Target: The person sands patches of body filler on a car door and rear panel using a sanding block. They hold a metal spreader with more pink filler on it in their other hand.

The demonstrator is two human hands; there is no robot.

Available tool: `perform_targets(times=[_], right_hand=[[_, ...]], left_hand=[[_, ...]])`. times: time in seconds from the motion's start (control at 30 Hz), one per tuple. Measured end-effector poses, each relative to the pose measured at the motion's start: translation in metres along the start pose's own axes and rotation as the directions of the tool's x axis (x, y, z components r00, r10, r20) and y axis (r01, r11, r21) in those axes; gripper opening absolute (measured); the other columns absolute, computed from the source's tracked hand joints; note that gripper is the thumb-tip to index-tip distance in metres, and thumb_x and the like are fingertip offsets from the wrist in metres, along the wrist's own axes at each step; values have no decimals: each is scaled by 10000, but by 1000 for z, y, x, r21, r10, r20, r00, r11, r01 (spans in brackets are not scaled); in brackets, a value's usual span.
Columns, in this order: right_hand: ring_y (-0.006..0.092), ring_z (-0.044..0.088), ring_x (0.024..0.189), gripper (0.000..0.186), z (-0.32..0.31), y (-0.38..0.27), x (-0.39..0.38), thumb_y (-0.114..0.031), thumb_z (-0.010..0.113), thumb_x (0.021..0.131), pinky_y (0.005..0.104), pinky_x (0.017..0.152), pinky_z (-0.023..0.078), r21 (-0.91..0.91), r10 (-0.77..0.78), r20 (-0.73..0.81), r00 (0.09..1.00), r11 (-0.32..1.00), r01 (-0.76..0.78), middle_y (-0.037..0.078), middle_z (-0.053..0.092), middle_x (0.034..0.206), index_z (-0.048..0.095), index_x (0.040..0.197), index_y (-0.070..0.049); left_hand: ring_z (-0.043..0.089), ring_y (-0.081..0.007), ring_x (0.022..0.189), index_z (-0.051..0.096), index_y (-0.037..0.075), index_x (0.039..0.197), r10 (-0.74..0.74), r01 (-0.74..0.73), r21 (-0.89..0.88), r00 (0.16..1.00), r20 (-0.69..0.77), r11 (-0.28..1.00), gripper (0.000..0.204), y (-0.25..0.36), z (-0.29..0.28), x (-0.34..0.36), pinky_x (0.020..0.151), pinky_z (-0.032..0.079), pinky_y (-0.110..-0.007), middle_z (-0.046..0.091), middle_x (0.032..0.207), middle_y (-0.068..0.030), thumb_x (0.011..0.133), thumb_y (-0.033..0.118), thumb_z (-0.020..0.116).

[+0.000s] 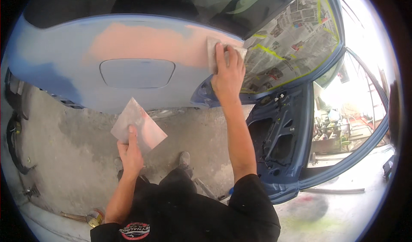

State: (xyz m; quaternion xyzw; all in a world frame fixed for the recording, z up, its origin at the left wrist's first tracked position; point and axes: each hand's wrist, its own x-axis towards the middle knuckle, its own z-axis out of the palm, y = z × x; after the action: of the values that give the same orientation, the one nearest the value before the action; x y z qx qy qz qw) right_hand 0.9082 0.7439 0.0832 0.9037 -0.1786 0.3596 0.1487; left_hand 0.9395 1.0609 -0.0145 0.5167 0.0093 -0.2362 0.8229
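Bodywork on blue car rear quarter panel [56,66], mid-way by the look of it. Pink filler patch [146,42] already spread wide across upper panel above fuel filler flap [137,73]; surface dull and flat, paint around it feathered pale. Not primed, not painted. Masking done: newspaper [296,31] taped with yellow-green tape [268,49] over rear door window.

Right hand [227,76] flat against panel at right end of filler, near door edge, fingers spread and pressing a small grey sheet of sandpaper [212,48] onto the surface; sheet pinned under fingers, not pinched. Left hand [131,154] away from the car, down over the floor, thumb and fingers clamped on lower corner of a second, larger grey sheet [138,124], held tilted in the air, touching nothing else.

Judgement: sanding stage, right end under work; rest of patch probably needs going over, then primer and paint left.

Hard to tell: grit or face of either sheet, smoothness of filler, any low spots. Sandpaper partly covered by right fingers. Panel's left end bent and darkened by lens rim. Rear door [279,134] open, inner trim stripped, lower edge cut off behind sleeve. Concrete floor [77,156] dusty; small objects at lower left blurred, unidentifiable. Shop background at right blown out by light. Shoe [184,159] seen between forearms.
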Motion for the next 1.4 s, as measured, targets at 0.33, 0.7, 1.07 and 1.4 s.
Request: perform_targets(times=[0.33,0.7,1.07,1.4], right_hand=[[402,538,1154,539,31,-41,-79,-52,573,809,581,916,448,17,0,78,997,1000,-1,174,532,1298,562,1343,-130],[369,512,1207,624,-12,20,4,24,582,757,535,1018,393,20,-9,-36,999,1000,10,146,535,1283,545,1351,-165],[361,518,1176,662,-4,21,10,35,584,719,512,985,410,24,-41,-37,998,999,42,143,527,1292,548,1348,-167],[406,515,1143,682,27,-21,-43,-53,613,683,537,921,433,53,-50,0,999,997,50,154,507,1318,558,1355,-154]], left_hand=[[557,-82,928,627,-51,1107,-38,40,14,993,-113,999,358,-6,-6,-5,796,445,-253,649,1035,-39,1009,291,579],[558,-84,906,637,-56,1092,-21,26,54,996,-81,998,375,0,0,-13,779,450,-263,654,1016,-39,1008,304,576],[563,-87,902,630,-60,1088,-14,20,77,997,-72,997,371,-7,-4,-9,770,455,-260,653,1010,-45,1001,299,588],[574,-105,998,575,-10,1176,-106,108,108,994,-22,988,366,-7,-10,-4,846,467,-295,626,1121,-48,996,307,605]])
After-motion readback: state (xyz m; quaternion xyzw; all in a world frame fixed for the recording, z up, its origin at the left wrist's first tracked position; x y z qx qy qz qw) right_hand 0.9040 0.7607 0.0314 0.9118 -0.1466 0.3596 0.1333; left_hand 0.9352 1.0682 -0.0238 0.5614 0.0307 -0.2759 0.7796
